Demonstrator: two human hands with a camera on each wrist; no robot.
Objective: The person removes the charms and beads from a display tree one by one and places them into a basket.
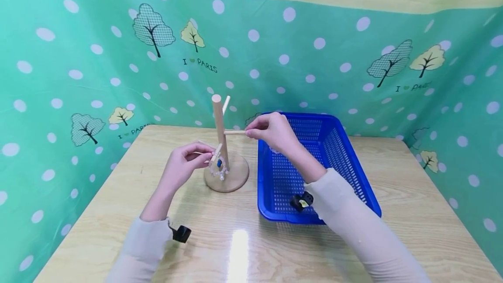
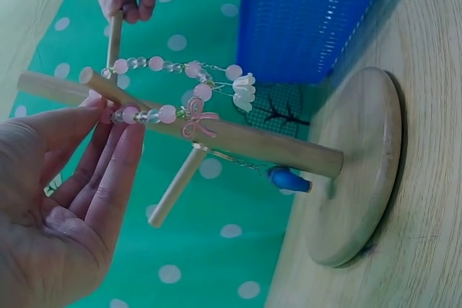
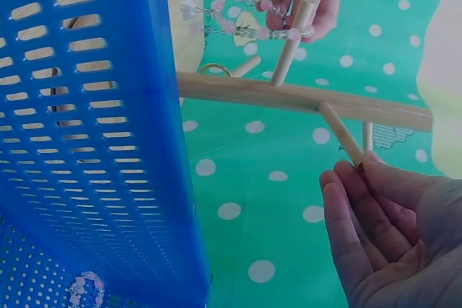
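Observation:
My left hand [image 1: 182, 163] pinches a bracelet [image 2: 166, 113] of pink and clear beads with its thumb and fingertips. Strands of the bracelet pass on both sides of a peg [image 2: 115, 91] on the wooden stand [image 2: 267, 143], and a pink bow and white flower charm hang from it. My right hand [image 1: 273, 130] pinches the end of another peg [image 3: 339, 131] that sticks out toward the basket. Lower on the stand, a thin gold ring with a blue charm [image 2: 290, 180] hangs from a peg [image 2: 173, 191]. The stand is upright on its round base [image 1: 239, 174].
A blue plastic basket [image 1: 357, 182] stands right of the stand, under my right forearm. Inside it lies another beaded bracelet [image 3: 86, 290]. Behind the wooden table [image 1: 220, 235] hangs a green dotted cloth [image 1: 251, 56]. Small black cameras sit at both cuffs.

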